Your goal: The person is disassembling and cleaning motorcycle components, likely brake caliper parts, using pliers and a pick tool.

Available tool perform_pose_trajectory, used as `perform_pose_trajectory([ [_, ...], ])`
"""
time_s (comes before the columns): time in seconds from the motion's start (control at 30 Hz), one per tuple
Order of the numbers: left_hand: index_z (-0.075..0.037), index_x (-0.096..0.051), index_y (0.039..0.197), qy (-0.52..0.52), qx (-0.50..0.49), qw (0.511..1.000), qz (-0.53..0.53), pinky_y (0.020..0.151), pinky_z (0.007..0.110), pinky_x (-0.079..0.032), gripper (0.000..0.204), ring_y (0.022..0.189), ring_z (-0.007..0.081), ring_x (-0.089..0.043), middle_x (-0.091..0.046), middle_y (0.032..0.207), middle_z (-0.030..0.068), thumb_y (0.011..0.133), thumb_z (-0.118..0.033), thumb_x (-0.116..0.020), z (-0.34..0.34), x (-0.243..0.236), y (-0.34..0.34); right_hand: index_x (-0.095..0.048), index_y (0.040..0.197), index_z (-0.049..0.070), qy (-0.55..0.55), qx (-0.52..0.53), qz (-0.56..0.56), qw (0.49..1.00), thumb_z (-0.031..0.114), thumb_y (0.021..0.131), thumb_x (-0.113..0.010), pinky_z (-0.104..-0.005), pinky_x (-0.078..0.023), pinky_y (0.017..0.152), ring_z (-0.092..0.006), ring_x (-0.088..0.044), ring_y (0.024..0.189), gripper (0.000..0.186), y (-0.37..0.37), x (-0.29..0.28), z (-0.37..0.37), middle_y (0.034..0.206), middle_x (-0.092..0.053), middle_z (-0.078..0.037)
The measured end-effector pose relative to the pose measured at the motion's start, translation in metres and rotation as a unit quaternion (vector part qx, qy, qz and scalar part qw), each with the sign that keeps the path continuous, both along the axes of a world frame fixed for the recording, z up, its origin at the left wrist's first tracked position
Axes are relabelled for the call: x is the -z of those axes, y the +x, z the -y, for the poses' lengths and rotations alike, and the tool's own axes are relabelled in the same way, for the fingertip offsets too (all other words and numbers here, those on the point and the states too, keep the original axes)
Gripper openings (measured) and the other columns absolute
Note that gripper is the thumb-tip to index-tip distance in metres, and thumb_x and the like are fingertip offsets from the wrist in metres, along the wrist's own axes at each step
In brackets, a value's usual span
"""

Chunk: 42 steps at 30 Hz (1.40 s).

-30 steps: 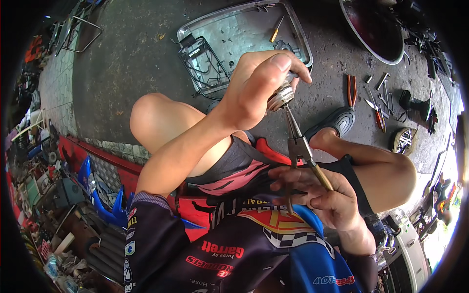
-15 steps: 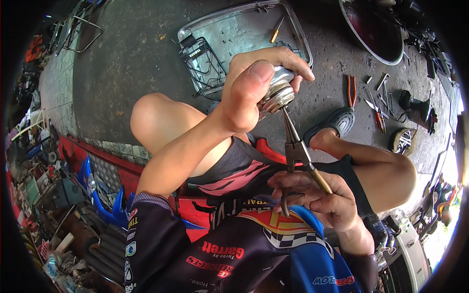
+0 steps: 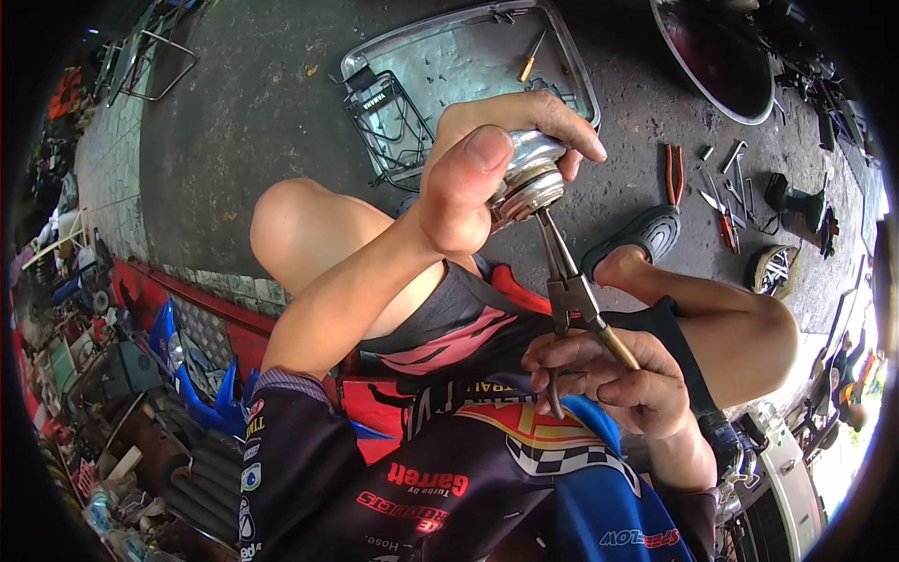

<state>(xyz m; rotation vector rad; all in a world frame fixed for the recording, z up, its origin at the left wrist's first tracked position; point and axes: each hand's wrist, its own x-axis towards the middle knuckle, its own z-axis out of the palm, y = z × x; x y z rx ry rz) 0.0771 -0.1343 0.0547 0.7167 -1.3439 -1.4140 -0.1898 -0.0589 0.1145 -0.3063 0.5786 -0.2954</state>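
Note:
My left hand (image 3: 468,173) is closed round a silvery, rounded metal part (image 3: 531,183) with a stepped, ringed lower end. Its thumb presses the near side while the fingers curl over the top. Below it, my right hand (image 3: 623,379) grips the handles of long-nosed pliers (image 3: 572,298), one handle bare metal and the other brassy. The pliers' two thin jaws point up and meet the lower end of the metal part; their tips look slightly apart. Whether they hold anything there is too small to tell.
Beyond my hands lies a metal tray (image 3: 468,56) with a yellow-handled screwdriver (image 3: 528,67) and a black wire rack (image 3: 389,122) leaning over it. Orange-handled pliers (image 3: 674,173) and several tools lie right of my sandal (image 3: 646,234). A round basin (image 3: 716,56) stands far right.
The left thumb has shifted slightly left, and the metal part has turned a little. The pliers and right hand have moved slightly to the right.

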Motion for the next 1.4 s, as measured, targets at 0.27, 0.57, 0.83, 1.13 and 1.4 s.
perform_pose_trajectory([
  [0.27, 0.016, -0.059, 0.131, 0.022, 0.017, 0.999, -0.021, 0.069, 0.033, -0.064, 0.103, 0.087, 0.0213, -0.067, -0.064, 0.103, 0.0212, 0.094, -0.079, -0.041, 0.002, 0.001, 0.0, -0.054, 0.137, -0.02, -0.035, -0.031, -0.034, 0.998, 0.008, 0.075, -0.057, -0.0515, -0.054, 0.105, -0.0427, -0.063, 0.126, 0.068, -0.001, -0.004, 0.005, 0.141, -0.054, -0.04],
  [0.57, 0.017, -0.045, 0.143, 0.055, 0.054, 0.995, -0.063, 0.085, 0.04, -0.062, 0.098, 0.11, 0.0301, -0.066, -0.063, 0.123, 0.0277, 0.096, -0.069, -0.046, 0.01, -0.001, -0.003, -0.049, 0.136, -0.026, -0.034, 0.013, 0.011, 0.999, 0.014, 0.083, -0.06, -0.0552, -0.056, 0.098, -0.0462, -0.062, 0.124, 0.067, -0.009, 0.001, 0.017, 0.143, -0.049, -0.047],
  [0.83, 0.006, -0.067, 0.11, 0.175, -0.005, 0.971, -0.165, 0.085, 0.033, -0.055, 0.076, 0.09, 0.0215, -0.07, -0.071, 0.099, 0.0172, 0.109, -0.058, -0.027, 0.012, -0.001, -0.007, -0.044, 0.147, -0.019, 0.064, 0.04, 0.028, 0.997, 0.013, 0.085, -0.058, -0.0478, -0.055, 0.105, -0.0419, -0.058, 0.135, 0.072, -0.003, 0.004, 0.014, 0.154, -0.045, -0.038],
  [1.13, 0.003, -0.07, 0.105, 0.224, -0.004, 0.968, -0.112, 0.074, 0.027, -0.052, 0.075, 0.08, 0.0144, -0.065, -0.069, 0.086, 0.0101, 0.107, -0.061, -0.031, 0.009, -0.004, -0.009, -0.048, 0.147, -0.016, -0.019, -0.009, -0.038, 0.999, 0.021, 0.091, -0.056, -0.051, -0.058, 0.097, -0.0398, -0.065, 0.119, 0.067, 0.002, 0.0, 0.016, 0.146, -0.053, -0.035],
  [1.4, 0.01, -0.065, 0.127, 0.292, 0.015, 0.956, -0.038, 0.068, 0.035, -0.064, 0.096, 0.086, 0.0185, -0.07, -0.069, 0.1, 0.017, 0.102, -0.072, -0.024, 0.013, -0.004, -0.003, -0.055, 0.148, -0.007, -0.124, -0.119, -0.163, 0.972, 0.012, 0.092, -0.052, -0.0267, -0.048, 0.095, -0.0143, -0.059, 0.11, 0.059, -0.002, -0.015, 0.034, 0.118, -0.066, -0.01],
])
